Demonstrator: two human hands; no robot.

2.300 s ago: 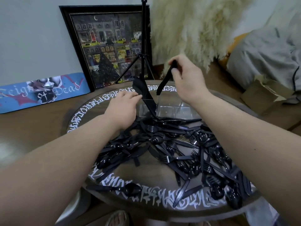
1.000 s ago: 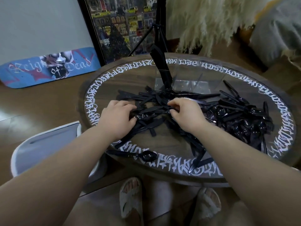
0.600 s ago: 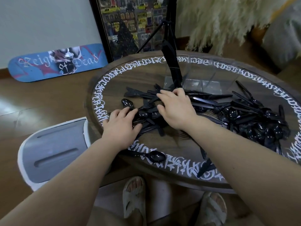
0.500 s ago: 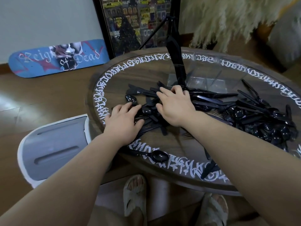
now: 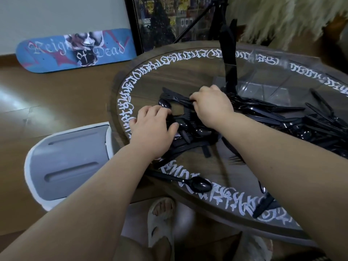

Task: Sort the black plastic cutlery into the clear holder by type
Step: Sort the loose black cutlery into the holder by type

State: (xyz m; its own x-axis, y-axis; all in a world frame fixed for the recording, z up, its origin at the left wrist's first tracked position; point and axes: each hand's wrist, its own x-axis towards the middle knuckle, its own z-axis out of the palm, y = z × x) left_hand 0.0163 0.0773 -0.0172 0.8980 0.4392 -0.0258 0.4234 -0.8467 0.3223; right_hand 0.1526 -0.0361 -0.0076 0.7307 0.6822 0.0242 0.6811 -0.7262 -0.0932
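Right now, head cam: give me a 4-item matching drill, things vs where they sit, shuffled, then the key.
Things
1. lone spoon
2. clear holder
3. skateboard deck
4. left hand

Places
A. on the floor, against the wall
B. far side of the round table, a few black pieces standing in its left compartment
C. near table edge, over the white lettering
D. on the left end of the cutlery pile

Pairs: 1-C, 2-B, 3-A, 4-D
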